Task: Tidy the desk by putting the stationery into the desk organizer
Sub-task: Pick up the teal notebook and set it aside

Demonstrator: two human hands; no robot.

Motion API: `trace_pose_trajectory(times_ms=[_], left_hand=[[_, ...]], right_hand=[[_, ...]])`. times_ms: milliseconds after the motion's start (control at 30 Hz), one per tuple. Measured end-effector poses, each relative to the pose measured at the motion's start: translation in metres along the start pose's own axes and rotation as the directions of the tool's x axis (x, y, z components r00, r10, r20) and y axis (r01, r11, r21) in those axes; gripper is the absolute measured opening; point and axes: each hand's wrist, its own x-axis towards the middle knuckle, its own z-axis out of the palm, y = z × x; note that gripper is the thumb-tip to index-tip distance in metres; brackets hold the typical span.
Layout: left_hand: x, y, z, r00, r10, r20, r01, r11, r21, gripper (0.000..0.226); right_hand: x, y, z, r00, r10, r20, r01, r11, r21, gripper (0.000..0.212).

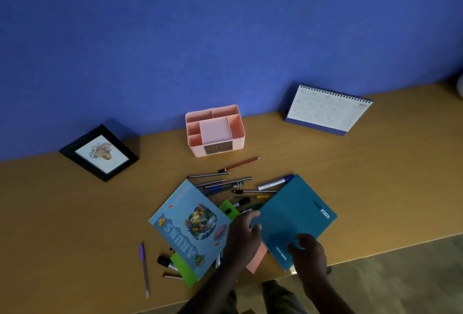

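Blue wall (175, 37) rises behind a wooden desk (75, 213). Against it, far and central, stands the pink desk organizer (226, 148). Its open compartments look bare, apart from a paler pink block (216, 130) filling the middle one, and there is a small drawer in its front. A picture frame (100, 153) leans to its left and a calendar (325, 110) to its right.

Nearer, loose pens and pencils (223, 183) lie scattered, with a red pencil (240, 164) closest to the organizer and a purple pen (144, 268) apart at near left. An illustrated book (190, 228) lies over green sheets (183, 266).

The left hand (244, 236) curls its fingers round the left edge of the teal notebook (295, 213). The right hand (308, 251) grips the notebook's near corner at the desk's edge.
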Motion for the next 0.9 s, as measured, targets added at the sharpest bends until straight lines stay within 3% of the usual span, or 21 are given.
trace_pose_trajectory(times_ms=[133,267,400,667,900], left_hand=[[0.029,0.014,0.010,0.997,0.041,0.061,-0.050,0.986,0.156,0.047],[0.048,0.027,0.022,0.988,-0.010,0.152,-0.030,0.966,0.258,0.053],[0.058,0.033,0.033,0.987,-0.024,0.158,-0.031,0.941,0.336,0.052],[0.064,0.046,0.036,0.997,0.075,0.027,-0.080,0.945,0.318,0.035],[0.081,0.054,0.032,0.968,0.008,0.249,-0.062,0.976,0.209,0.038]], right_hand=[[0.007,0.013,-0.005,0.990,0.138,-0.008,-0.138,0.990,-0.011,0.055],[0.019,0.018,-0.005,0.981,0.191,0.022,-0.192,0.976,0.102,0.056],[0.020,0.018,-0.005,0.976,0.217,0.006,-0.214,0.960,0.183,0.055],[0.025,0.030,-0.003,0.977,0.214,-0.007,-0.205,0.947,0.248,0.051],[0.046,0.064,-0.003,0.977,0.208,0.048,-0.211,0.913,0.349,0.055]])
